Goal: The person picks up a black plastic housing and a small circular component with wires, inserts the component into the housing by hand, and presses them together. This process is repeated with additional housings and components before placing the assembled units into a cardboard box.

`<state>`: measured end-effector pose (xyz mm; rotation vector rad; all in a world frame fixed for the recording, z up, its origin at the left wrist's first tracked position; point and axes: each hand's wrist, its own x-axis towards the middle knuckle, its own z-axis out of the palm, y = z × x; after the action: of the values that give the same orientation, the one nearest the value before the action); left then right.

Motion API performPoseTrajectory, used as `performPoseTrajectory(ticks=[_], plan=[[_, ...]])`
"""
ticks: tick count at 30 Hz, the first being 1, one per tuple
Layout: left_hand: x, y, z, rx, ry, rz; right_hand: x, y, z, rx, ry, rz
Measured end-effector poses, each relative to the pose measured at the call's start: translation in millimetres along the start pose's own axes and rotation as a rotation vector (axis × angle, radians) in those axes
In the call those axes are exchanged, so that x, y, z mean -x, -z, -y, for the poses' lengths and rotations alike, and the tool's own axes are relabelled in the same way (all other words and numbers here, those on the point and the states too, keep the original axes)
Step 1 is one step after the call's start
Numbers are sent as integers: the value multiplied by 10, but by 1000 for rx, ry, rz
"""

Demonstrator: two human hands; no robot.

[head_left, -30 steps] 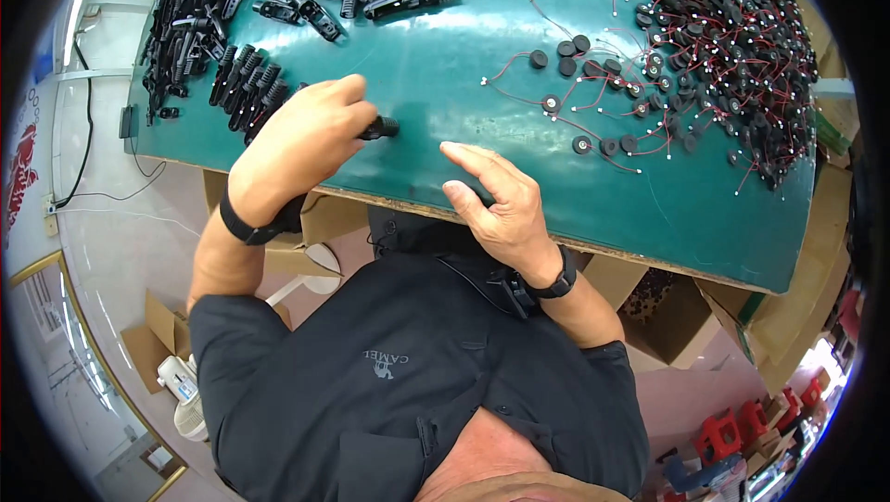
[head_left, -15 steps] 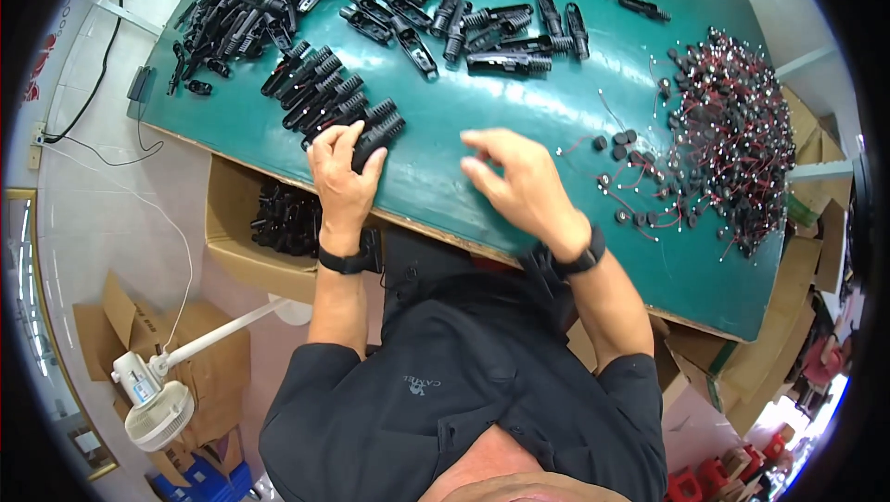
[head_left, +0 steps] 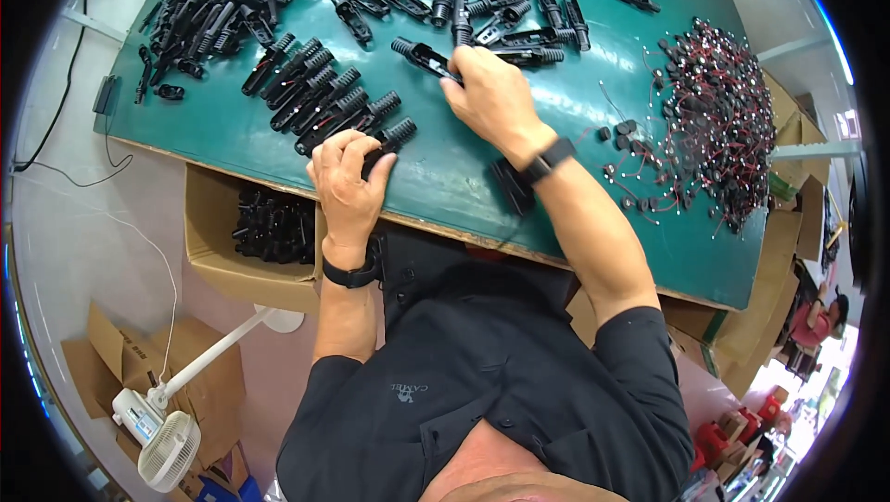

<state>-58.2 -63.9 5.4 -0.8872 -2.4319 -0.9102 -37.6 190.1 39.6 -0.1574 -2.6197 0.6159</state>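
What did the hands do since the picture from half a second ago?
The empty right hand reached forward, away from the body, and took hold of a long black plastic part with a ribbed end.

The left hand still has finger and thumb around the near end part of the row. The pile of small round black discs with red wires stayed put.

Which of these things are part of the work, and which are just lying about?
Part of the work, it seems:
right hand, gripping a ribbed black housing;
left hand, at the near end of the row of black housings;
loose heap of black housings;
perhaps the red-wired black discs, untouched.

Apparently just about:
white fan;
cardboard box behind it.
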Motion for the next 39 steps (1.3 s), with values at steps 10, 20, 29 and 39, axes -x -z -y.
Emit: performPoseTrajectory(ticks=[10, 20, 29, 39], plan=[[183, -155, -718, 477, 47, 142, 1630, 853, 95, -326, -242, -226], [190, -512, -1118, 1181, 390, 331, 2054, 1245, -340, 4, -213, -341], [227, -483, -1004, 1161, 382, 322, 2077, 1464, -704, 199, -377, -272], [311, -495, -1099, 968, 289, 248, 1814, 1270, -834, 234, -354, -84]])
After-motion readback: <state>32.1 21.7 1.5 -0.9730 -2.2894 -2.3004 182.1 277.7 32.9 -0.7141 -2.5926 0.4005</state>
